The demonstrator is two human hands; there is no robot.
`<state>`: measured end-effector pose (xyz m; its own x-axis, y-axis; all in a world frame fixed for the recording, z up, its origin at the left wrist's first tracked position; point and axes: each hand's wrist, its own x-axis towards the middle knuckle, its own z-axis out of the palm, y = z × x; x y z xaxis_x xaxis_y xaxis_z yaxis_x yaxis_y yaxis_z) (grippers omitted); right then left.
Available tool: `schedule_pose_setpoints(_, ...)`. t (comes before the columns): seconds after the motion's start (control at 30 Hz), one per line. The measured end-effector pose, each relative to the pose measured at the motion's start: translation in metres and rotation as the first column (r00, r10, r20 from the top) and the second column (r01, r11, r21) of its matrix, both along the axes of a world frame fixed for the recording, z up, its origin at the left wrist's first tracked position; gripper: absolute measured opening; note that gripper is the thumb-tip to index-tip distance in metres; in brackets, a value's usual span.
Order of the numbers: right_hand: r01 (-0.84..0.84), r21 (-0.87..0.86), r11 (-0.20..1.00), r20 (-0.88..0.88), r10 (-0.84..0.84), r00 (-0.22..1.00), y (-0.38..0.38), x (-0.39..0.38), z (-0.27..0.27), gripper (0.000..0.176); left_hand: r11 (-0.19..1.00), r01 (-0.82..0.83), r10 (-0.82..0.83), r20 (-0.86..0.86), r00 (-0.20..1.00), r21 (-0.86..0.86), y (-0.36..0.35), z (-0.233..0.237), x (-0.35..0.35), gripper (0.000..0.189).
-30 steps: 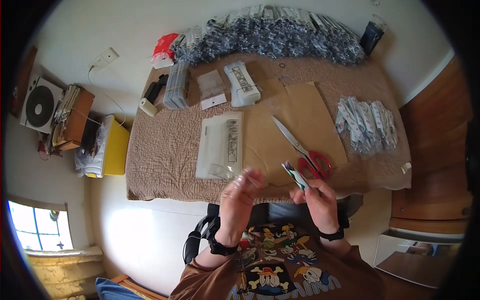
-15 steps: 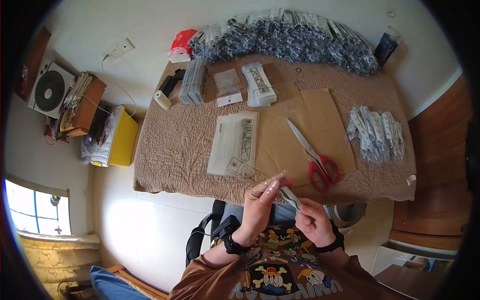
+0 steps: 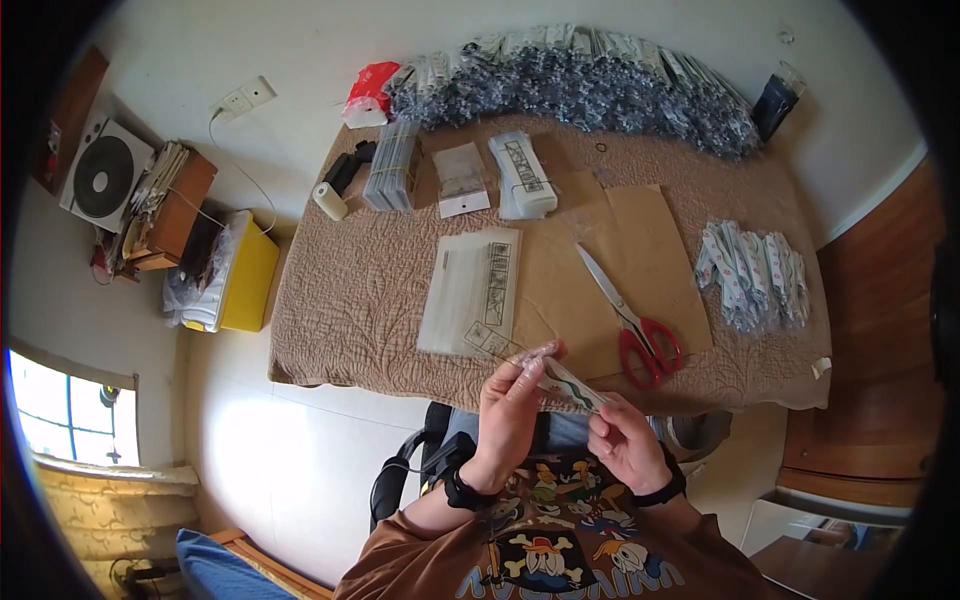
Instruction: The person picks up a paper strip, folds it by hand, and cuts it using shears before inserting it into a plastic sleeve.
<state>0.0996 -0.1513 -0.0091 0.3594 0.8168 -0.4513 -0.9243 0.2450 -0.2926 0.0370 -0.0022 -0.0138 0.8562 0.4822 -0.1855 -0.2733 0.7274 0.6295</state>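
My left hand (image 3: 508,408) pinches the mouth of a small clear plastic sleeve (image 3: 515,355) near the table's front edge. My right hand (image 3: 625,440) grips the lower end of a thin white and green packet (image 3: 572,386), whose upper end lies inside or against that sleeve. Both hands hover just over the front edge of the quilted brown table cover (image 3: 350,290). A stack of flat clear sleeves with printed labels (image 3: 470,290) lies just beyond my left hand.
Red-handled scissors (image 3: 630,315) lie on brown paper (image 3: 600,260) right of the sleeves. A bundle of packed items (image 3: 752,272) sits at the right, a long heap of filled packets (image 3: 580,80) along the back. More sleeve stacks (image 3: 520,175), a white roll (image 3: 328,201), a yellow bin (image 3: 238,285) on the floor.
My hands came together: the right hand brought the packet leftward to the sleeve held by the left hand. The view shifted slightly.
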Motion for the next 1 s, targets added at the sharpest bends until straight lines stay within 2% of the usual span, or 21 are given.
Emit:
schedule_pose_setpoints(0.1,0.144,-0.067,0.987,0.161,-0.132,0.978,-0.01,-0.006,-0.018,0.013,0.975,0.029,-0.014,-0.068,0.998,0.222,-0.018,-0.006,-0.001,0.019)
schedule_pose_setpoints(0.13,0.148,-0.07,0.987,0.16,-0.135,0.978,-0.01,-0.006,-0.019,0.013,0.975,0.033,-0.018,-0.069,0.997,0.219,-0.026,-0.013,-0.003,0.019)
schedule_pose_setpoints(0.23,0.133,0.071,0.989,-0.012,-0.133,0.991,-0.009,-0.004,-0.021,0.017,0.928,0.371,-0.355,-0.257,0.899,0.015,-0.047,-0.042,-0.01,0.023)
schedule_pose_setpoints(0.27,0.133,0.074,0.988,-0.008,-0.133,0.991,-0.007,-0.003,-0.018,0.017,0.928,0.371,-0.354,-0.254,0.9,0.02,-0.046,-0.033,-0.007,0.023)
schedule_pose_setpoints(0.37,0.302,-0.111,0.947,0.425,-0.229,0.876,-0.005,-0.005,-0.004,0.015,0.995,0.031,-0.028,-0.025,0.999,0.098,-0.046,0.004,-0.002,0.027)
schedule_pose_setpoints(0.4,0.304,-0.109,0.946,0.424,-0.232,0.876,-0.005,-0.002,-0.004,0.015,0.994,0.033,-0.03,-0.027,0.999,0.1,-0.038,0.008,-0.001,0.027)
schedule_pose_setpoints(0.43,0.378,-0.12,0.918,0.812,-0.128,0.569,-0.008,0.002,-0.007,0.013,0.997,0.07,-0.07,-0.03,0.997,0.005,-0.026,0.012,-0.002,0.03)
schedule_pose_setpoints(0.47,0.445,-0.094,0.891,0.991,0.041,0.126,-0.011,0.005,-0.009,0.012,0.99,0.104,-0.107,-0.029,0.994,-0.092,-0.016,0.015,-0.004,0.032)
schedule_pose_setpoints(0.5,0.488,-0.034,0.872,0.913,0.226,-0.34,-0.012,0.008,-0.011,0.012,0.973,0.135,-0.142,-0.024,0.99,-0.188,-0.011,0.017,-0.006,0.035)
schedule_pose_setpoints(0.53,0.485,-0.035,0.874,0.913,0.225,-0.341,-0.011,0.007,-0.012,0.012,0.973,0.132,-0.139,-0.024,0.99,-0.188,-0.012,0.014,-0.006,0.035)
schedule_pose_setpoints(0.63,0.479,0.065,0.875,0.811,0.234,-0.537,-0.005,0.003,-0.011,0.022,0.936,0.326,-0.338,-0.081,0.938,-0.136,-0.015,0.002,-0.005,0.038)
schedule_pose_setpoints(0.77,0.506,0.113,0.855,0.72,0.28,-0.634,-0.003,0.007,0.01,0.017,0.899,0.393,-0.413,-0.072,0.908,-0.196,-0.013,-0.002,-0.006,0.041)
schedule_pose_setpoints(0.8,0.509,0.11,0.854,0.722,0.283,-0.631,-0.006,0.009,0.012,0.017,0.897,0.394,-0.415,-0.075,0.907,-0.199,-0.011,-0.001,-0.006,0.041)
schedule_pose_setpoints(0.9,0.344,0.046,0.938,0.811,0.166,-0.561,-0.027,0.023,0.013,0.014,0.908,0.301,-0.314,0.003,0.949,-0.29,0.001,0.005,-0.004,0.043)
schedule_pose_setpoints(0.93,0.351,0.047,0.935,0.807,0.172,-0.565,-0.029,0.023,0.012,0.014,0.906,0.31,-0.321,0.008,0.947,-0.29,0.0,0.006,-0.004,0.043)
schedule_pose_setpoints(0.97,0.399,0.063,0.915,0.936,0.084,-0.342,-0.033,0.022,0.009,0.016,0.884,0.362,-0.365,0.046,0.93,-0.296,-0.003,0.006,-0.007,0.044)
schedule_pose_setpoints(1.0,0.452,0.068,0.89,0.994,-0.024,-0.103,-0.037,0.021,0.005,0.018,0.858,0.416,-0.409,0.088,0.908,-0.3,-0.008,0.005,-0.009,0.045)
